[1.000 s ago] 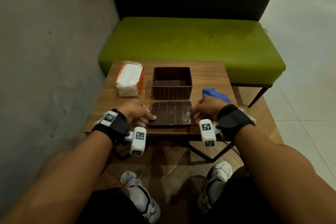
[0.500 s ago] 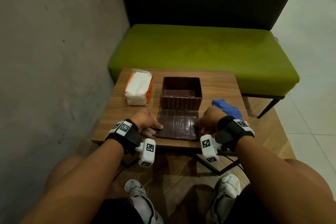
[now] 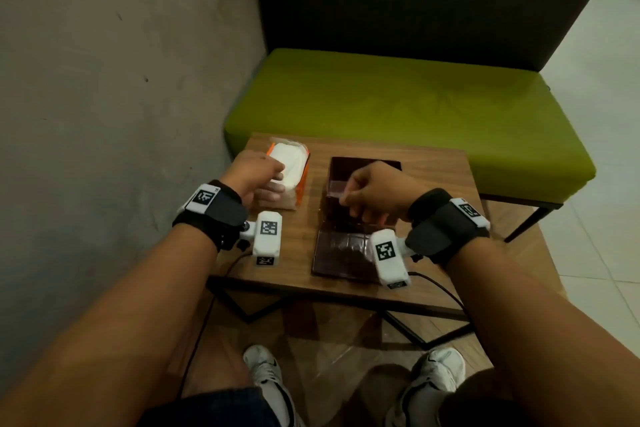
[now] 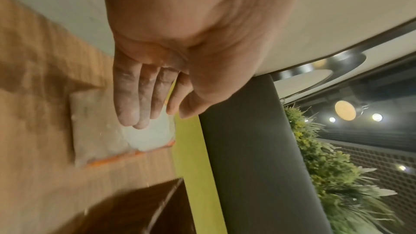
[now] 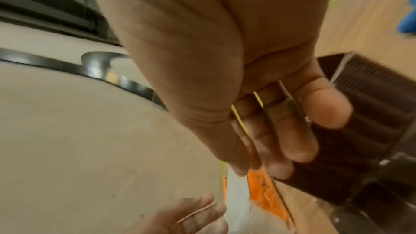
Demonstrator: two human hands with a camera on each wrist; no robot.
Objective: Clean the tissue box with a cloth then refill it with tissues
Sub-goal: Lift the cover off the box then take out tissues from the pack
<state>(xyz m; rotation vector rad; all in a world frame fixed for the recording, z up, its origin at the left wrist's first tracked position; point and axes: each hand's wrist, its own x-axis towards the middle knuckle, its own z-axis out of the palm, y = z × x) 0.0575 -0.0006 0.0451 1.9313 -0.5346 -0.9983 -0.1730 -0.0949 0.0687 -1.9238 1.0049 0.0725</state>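
- Overhead, the head view showed a small wooden table (image 3: 433,184) in front of a green bench (image 3: 398,107), with a pack of tissues (image 3: 289,163) at the table's far left and the dark brown tissue box (image 3: 337,177) just to its right, lid off.
- The box's flat lid (image 3: 341,253) lay on the table just in front of the box, near the table's front edge.
- The left hand (image 3: 256,177) reached over the near end of the tissue pack, fingers extended onto it.
- The right hand (image 3: 374,191) hovered above the open box, fingers loosely curled, holding nothing.
- From the left wrist view, the left hand (image 4: 157,77) had its fingers (image 4: 128,99) straight and pressed together, tips over the pack of tissues (image 4: 101,140); actual contact could not be told through the blur. A corner of the brown box (image 4: 139,207) showed below.
- From the right wrist view, the right hand (image 5: 258,113) had relaxed, slightly bent fingers with nothing in them, beside the ribbed wall of the box (image 5: 360,113). The orange-edged tissue pack (image 5: 261,193) sat beyond the fingertips, and a blue cloth (image 5: 408,22) lay on the table at the frame's right edge.
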